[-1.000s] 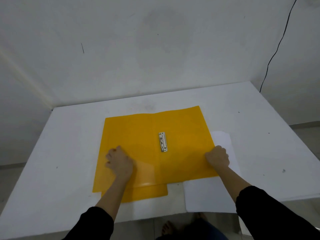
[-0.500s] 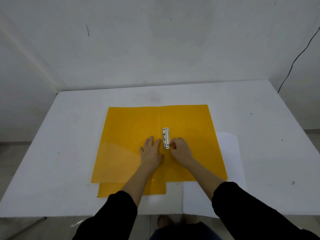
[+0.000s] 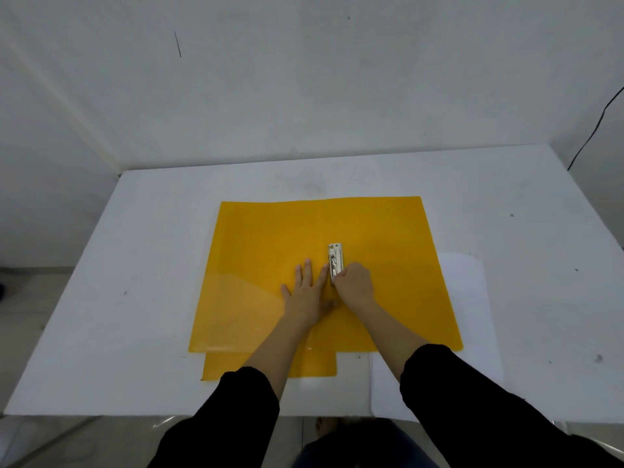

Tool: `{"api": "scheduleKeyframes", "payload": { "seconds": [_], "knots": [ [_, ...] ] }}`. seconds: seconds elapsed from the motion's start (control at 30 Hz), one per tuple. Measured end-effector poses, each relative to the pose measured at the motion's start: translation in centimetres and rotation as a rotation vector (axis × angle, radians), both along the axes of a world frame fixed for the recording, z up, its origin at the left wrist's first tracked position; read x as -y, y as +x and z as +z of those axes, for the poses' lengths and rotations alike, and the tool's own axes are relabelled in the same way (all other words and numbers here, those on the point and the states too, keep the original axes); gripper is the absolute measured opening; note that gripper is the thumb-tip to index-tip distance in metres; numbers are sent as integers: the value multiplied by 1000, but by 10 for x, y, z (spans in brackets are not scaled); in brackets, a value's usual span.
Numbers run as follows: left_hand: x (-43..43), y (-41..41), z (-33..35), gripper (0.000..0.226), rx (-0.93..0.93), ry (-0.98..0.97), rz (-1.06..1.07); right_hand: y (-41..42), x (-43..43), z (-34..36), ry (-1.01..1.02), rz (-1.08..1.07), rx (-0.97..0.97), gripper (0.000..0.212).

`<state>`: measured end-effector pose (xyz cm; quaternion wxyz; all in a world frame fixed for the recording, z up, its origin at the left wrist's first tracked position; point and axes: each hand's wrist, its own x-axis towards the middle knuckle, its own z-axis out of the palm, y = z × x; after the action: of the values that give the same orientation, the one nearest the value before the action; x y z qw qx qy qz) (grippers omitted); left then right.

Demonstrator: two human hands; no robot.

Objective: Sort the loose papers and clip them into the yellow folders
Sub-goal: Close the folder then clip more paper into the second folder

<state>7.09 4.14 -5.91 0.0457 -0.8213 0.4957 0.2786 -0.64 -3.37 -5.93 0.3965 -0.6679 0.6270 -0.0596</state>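
An open yellow folder (image 3: 266, 244) lies flat in the middle of the white table (image 3: 135, 265). A metal clip (image 3: 335, 260) sits on its right half, just right of the fold. My left hand (image 3: 305, 293) presses flat on the folder just left of the clip, fingers spread. My right hand (image 3: 354, 286) is curled, with its fingertips on the clip's near end. A second yellow folder (image 3: 236, 366) sticks out from under the first at the near edge. White loose papers (image 3: 469, 319) lie under the open folder's right side.
The table stands in a corner of white walls. A black cable (image 3: 594, 130) hangs down the right wall. My black sleeves (image 3: 472, 400) reach over the table's near edge, and the papers overhang that edge slightly.
Both hands have come in from the folder's outer parts to its middle. The left now lies flat beside the clip and the right has closed onto the clip's near end.
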Motion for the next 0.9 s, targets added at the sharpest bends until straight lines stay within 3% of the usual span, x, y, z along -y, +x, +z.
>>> {"api": "scheduleKeyframes", "payload": {
  "seconds": [0.47,0.9],
  "knots": [
    [-3,-2,10,78,-10,22,-24,13,-12,5,10,-58,-121,24],
    [-6,1,11,80,-11,1,-21,11,-22,-2,-5,-232,-17,20]
  ]
}}
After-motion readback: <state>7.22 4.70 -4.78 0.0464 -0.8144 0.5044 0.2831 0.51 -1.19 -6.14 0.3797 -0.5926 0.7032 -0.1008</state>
